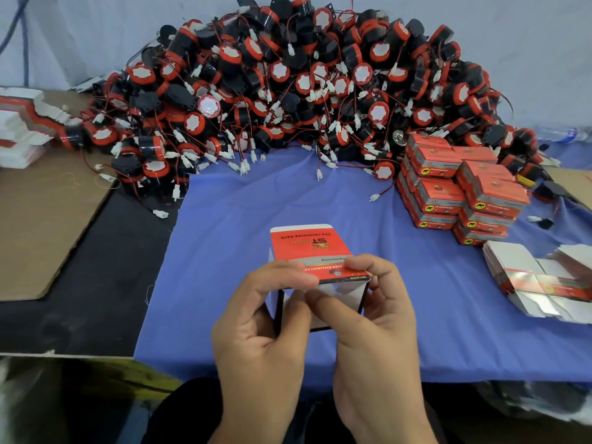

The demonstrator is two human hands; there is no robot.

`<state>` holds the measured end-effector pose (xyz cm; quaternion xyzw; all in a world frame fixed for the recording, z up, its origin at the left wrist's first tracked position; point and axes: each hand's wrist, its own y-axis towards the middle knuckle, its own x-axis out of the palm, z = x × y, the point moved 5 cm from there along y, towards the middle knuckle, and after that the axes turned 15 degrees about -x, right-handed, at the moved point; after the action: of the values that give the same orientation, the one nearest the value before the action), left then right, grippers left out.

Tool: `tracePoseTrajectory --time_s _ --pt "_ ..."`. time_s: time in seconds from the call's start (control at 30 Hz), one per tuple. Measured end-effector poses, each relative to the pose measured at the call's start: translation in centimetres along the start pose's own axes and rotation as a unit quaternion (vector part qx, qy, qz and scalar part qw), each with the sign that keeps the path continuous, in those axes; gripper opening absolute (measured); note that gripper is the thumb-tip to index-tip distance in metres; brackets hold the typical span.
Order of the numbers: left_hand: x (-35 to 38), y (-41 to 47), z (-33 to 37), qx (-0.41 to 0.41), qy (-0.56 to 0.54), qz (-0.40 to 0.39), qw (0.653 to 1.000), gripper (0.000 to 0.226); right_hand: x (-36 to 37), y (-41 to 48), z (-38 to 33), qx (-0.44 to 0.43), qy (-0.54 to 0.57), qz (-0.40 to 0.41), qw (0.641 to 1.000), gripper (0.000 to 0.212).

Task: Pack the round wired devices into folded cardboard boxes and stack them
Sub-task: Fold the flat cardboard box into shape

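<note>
Folding a red carton (315, 261) into shape, left hand (262, 328) and right hand (371, 322) both grasp it; next, seemingly, a horn from the heap (288, 84).

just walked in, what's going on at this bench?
A person is shaping a cardboard box over the blue cloth. The left hand and right hand both grip its near end; the far flap stands open and no device shows inside. A big pile of round wired devices lies behind, closed boxes are stacked on the right, and flat boxes lie nearer.
</note>
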<state>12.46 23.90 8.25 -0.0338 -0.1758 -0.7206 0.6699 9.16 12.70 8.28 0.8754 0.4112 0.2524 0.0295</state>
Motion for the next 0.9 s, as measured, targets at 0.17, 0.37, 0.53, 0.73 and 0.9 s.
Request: tracePoseTrajectory --time_s 0.17,0.37,0.53,0.73,0.9 --pt "0.1 -0.4 -0.5 0.010 0.022 0.038 0.999 0.063 0.1 -0.1 0.3 0.014 0.021 0.028 0.999 0.055" --pt "-0.5 0.2 -0.6 -0.054 -0.045 0.050 0.996 0.038 -0.4 -0.4 0.6 0.043 0.030 0.060 0.997 0.082" --pt "-0.6 0.7 -0.7 -0.125 -0.079 -0.005 0.989 0.024 0.2 -0.5 0.9 0.118 0.112 -0.044 0.986 0.086" --pt "-0.8 0.9 -0.4 -0.126 -0.008 -0.026 0.992 0.017 -0.2 -0.3 0.7 0.079 0.095 -0.047 0.991 0.089" --pt "-0.6 -0.3 0.4 0.049 0.160 0.043 0.985 0.016 -1.0 -0.6 1.6 0.056 0.036 0.006 0.998 0.076"
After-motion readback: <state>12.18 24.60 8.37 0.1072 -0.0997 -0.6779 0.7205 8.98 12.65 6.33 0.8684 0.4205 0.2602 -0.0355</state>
